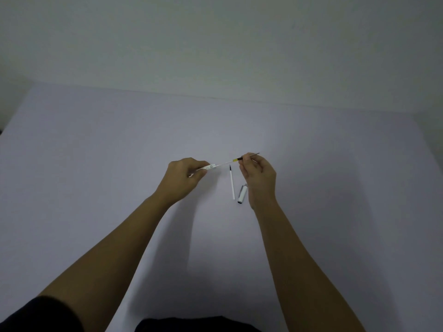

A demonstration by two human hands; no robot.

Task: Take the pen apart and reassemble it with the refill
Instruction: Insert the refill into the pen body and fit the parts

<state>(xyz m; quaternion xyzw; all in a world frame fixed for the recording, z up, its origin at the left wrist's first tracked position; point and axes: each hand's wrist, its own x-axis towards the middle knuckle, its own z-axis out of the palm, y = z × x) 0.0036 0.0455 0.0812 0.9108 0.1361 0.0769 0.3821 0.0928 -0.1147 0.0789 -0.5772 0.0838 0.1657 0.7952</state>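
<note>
My left hand (183,179) grips the white pen barrel (208,167), whose open end points right. My right hand (260,178) pinches a thin refill (231,161) near its dark tip end, which sticks out past my fingers to the upper right. The refill's other end reaches the barrel's mouth; how far inside it goes I cannot tell. Both are held a little above the table. A second white refill (232,184) with a dark tip lies flat on the table between my hands. Next to it, by my right wrist, lies the white pen cap (242,194).
The table (119,164) is a plain pale surface that meets a light wall at the back. My bare forearms reach in from the bottom edge, over dark clothing.
</note>
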